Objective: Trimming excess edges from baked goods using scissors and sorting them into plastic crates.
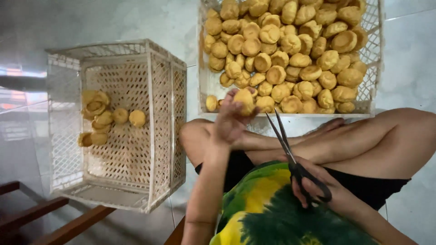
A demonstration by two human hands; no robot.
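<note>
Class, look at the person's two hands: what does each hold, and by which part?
The left hand holds a round yellow pastry by its sides, in the fingertips. The right hand holds black-handled scissors by the handle loops, blades open.

Seen from above, a seated person wears a tie-dye shirt (268, 208) swirled in dark green, bright yellow and lighter green, with the yellow patches on the side of the shirt toward the left hand (229, 120) and a dark green burst toward the right hand (313, 186). Beyond the shirt, black shorts (372, 188) show at the top of each thigh. Both arms are bare with no sleeves showing, and the legs are bare below the shorts. No rings, watch or bracelets are visible.
</note>
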